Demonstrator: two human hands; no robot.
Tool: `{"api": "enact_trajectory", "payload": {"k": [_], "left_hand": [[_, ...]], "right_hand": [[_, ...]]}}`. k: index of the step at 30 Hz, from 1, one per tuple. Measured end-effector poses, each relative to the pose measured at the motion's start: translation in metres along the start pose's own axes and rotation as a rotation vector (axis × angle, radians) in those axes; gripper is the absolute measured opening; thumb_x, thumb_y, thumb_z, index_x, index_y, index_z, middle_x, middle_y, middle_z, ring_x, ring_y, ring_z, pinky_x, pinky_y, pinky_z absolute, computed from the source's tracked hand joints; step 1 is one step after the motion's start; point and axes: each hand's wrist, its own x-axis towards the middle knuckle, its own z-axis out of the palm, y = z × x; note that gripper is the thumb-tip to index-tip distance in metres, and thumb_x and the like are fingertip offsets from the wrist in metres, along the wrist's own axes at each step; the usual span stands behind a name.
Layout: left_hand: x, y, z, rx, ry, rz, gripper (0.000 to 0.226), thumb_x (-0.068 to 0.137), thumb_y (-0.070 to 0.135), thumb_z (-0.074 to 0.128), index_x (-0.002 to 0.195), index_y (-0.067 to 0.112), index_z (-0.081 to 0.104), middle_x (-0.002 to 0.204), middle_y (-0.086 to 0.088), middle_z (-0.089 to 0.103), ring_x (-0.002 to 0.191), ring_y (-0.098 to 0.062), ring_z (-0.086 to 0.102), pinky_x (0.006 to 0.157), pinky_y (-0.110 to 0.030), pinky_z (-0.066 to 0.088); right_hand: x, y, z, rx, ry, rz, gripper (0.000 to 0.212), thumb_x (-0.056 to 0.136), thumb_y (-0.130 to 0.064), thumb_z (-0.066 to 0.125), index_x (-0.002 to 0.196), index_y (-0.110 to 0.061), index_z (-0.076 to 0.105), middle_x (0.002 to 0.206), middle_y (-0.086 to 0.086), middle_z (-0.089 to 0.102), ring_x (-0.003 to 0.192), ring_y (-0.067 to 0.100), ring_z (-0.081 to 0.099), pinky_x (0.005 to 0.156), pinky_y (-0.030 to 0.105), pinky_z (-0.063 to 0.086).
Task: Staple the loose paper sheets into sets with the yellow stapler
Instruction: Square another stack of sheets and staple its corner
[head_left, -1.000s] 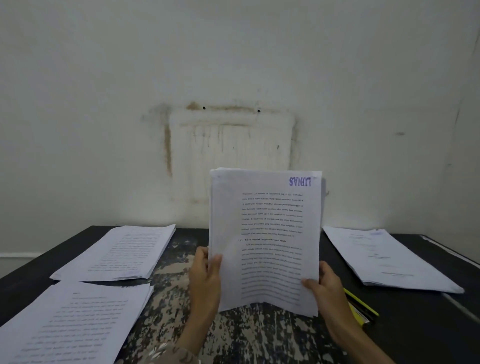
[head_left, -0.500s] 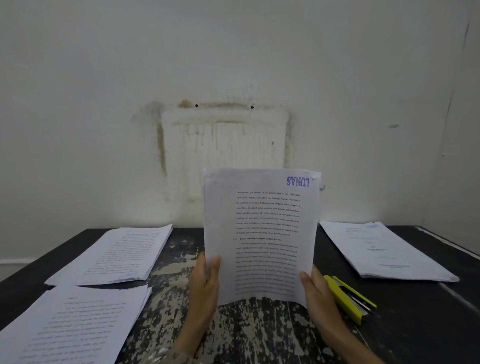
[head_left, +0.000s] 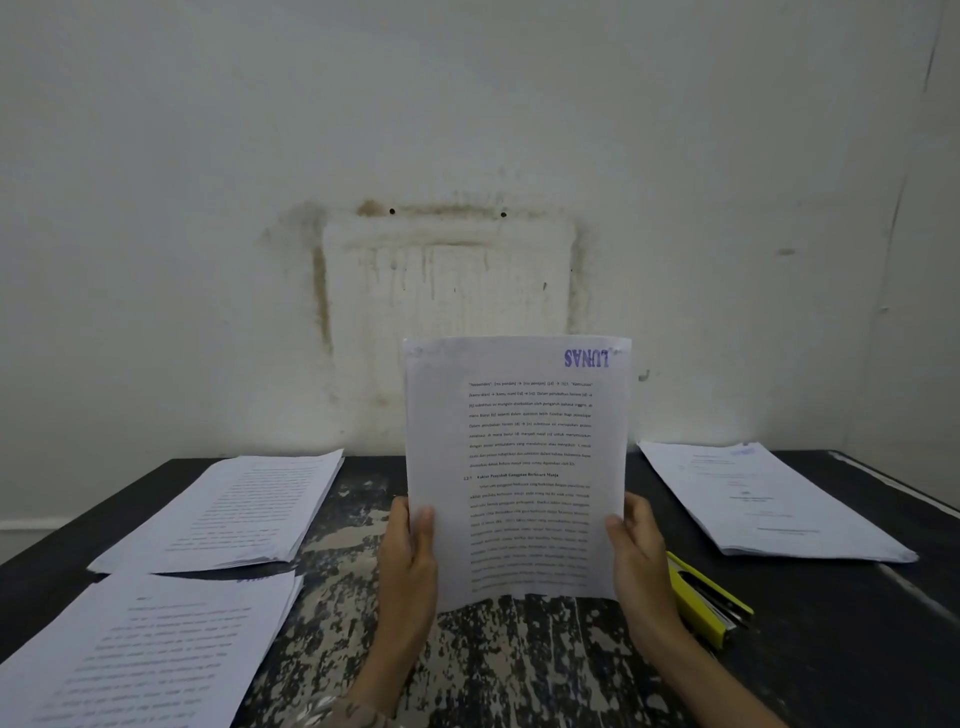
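Nearest you, at the lower left, a stack of printed sheets (head_left: 140, 654) lay flat on the table (head_left: 841, 649), running off the bottom edge of the view. A patterned sleeve (head_left: 337, 714) showed at your left wrist. Your left hand (head_left: 408, 558) gripped the left edge of the held sheets (head_left: 519, 467), thumb curled over the front and the other fingers hidden behind the paper. Your right hand (head_left: 641, 561) gripped the right edge the same way, thumb on the front, the rest out of sight behind. You held the sheets upright above the middle of the table, printed side toward you, with the lower edge bowed up in an arch between your hands; whether that edge touched the tabletop I could not tell. A purple stamp (head_left: 586, 357) sat upside down near the top right corner. The stapler (head_left: 701, 597) lay on the table just beside your right hand, on its outer side, partly hidden by your wrist and untouched. Farther back on the left lay a second stack (head_left: 234, 512), its near edge next to the first. Well apart on the right lay a third stack (head_left: 769, 499), faintly printed. Behind everything stood the white wall (head_left: 208, 208), marked with a brownish rectangular stain (head_left: 447, 270) and two small dark holes.
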Motion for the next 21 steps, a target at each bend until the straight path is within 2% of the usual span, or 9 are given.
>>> {"api": "enact_trajectory", "payload": {"k": [3,6,7,8,10,14,16,18,21], "left_hand": [[0.001,0.003,-0.001,0.020,0.007,0.013,0.022,0.098,0.015,0.036,0.077,0.013,0.043,0.070,0.000,0.048,0.053,0.006,0.049,0.046,-0.008,0.039],[0.003,0.001,-0.003,0.055,0.004,0.024,0.022,0.097,0.016,0.039,0.076,0.013,0.045,0.072,-0.004,0.054,0.057,-0.005,0.052,0.046,-0.012,0.040],[0.004,-0.001,-0.003,0.055,0.000,0.020,0.021,0.097,0.018,0.040,0.078,0.013,0.047,0.075,-0.006,0.058,0.061,-0.015,0.055,0.049,-0.016,0.045],[0.005,-0.002,-0.004,0.051,-0.007,0.012,0.020,0.096,0.020,0.041,0.080,0.012,0.049,0.079,-0.009,0.061,0.065,-0.024,0.059,0.054,-0.027,0.050],[0.005,-0.001,-0.005,0.031,-0.031,-0.022,0.018,0.095,0.020,0.044,0.081,0.010,0.050,0.083,-0.012,0.063,0.072,-0.033,0.061,0.060,-0.041,0.053],[0.002,0.005,-0.006,-0.102,-0.103,-0.162,0.017,0.093,0.014,0.050,0.086,-0.001,0.054,0.081,-0.004,0.066,0.066,-0.017,0.063,0.052,-0.017,0.052],[0.002,0.007,-0.006,-0.235,-0.137,-0.253,0.009,0.091,0.011,0.052,0.091,0.006,0.060,0.086,-0.001,0.070,0.067,-0.013,0.067,0.052,-0.019,0.054],[0.003,0.008,-0.006,-0.335,-0.137,-0.321,0.012,0.090,0.009,0.053,0.098,0.011,0.062,0.091,0.000,0.071,0.069,-0.013,0.069,0.053,-0.022,0.056],[0.005,0.006,-0.007,-0.423,-0.091,-0.429,0.019,0.089,0.010,0.055,0.108,0.007,0.058,0.096,-0.006,0.069,0.079,-0.024,0.067,0.059,-0.031,0.058]], "right_hand": [[0.003,0.004,0.001,-0.075,0.010,-0.012,0.020,0.099,-0.010,0.035,0.089,-0.010,0.052,0.088,0.003,0.061,0.082,0.015,0.059,0.060,0.020,0.044],[0.006,0.006,0.001,-0.111,0.061,-0.052,0.018,0.097,-0.009,0.038,0.087,-0.008,0.053,0.086,0.006,0.061,0.078,0.016,0.059,0.060,0.022,0.047],[0.007,0.006,0.001,-0.133,0.075,-0.072,0.017,0.097,-0.009,0.039,0.089,-0.008,0.053,0.086,0.005,0.061,0.078,0.015,0.059,0.060,0.021,0.047],[0.009,0.006,0.000,-0.158,0.083,-0.089,0.016,0.097,-0.010,0.039,0.092,-0.008,0.054,0.086,0.003,0.061,0.079,0.014,0.060,0.060,0.021,0.047],[0.011,0.007,-0.002,-0.202,0.092,-0.107,0.016,0.097,-0.011,0.039,0.096,-0.008,0.054,0.087,0.003,0.061,0.079,0.014,0.060,0.060,0.021,0.048],[0.017,0.006,-0.010,-0.256,0.113,-0.077,0.016,0.096,-0.006,0.037,0.090,-0.002,0.051,0.082,0.008,0.058,0.072,0.018,0.056,0.055,0.022,0.043],[0.018,0.005,-0.015,-0.279,0.075,-0.042,0.017,0.095,-0.005,0.036,0.087,0.000,0.050,0.080,0.008,0.056,0.068,0.017,0.053,0.054,0.023,0.041],[0.018,0.007,-0.019,-0.322,0.026,0.005,0.018,0.094,-0.004,0.036,0.086,0.004,0.051,0.079,0.012,0.056,0.067,0.019,0.052,0.055,0.026,0.041],[0.018,0.011,-0.024,-0.370,-0.036,0.075,0.017,0.089,-0.003,0.037,0.076,0.004,0.047,0.072,0.017,0.053,0.064,0.021,0.045,0.058,0.031,0.035]]}}
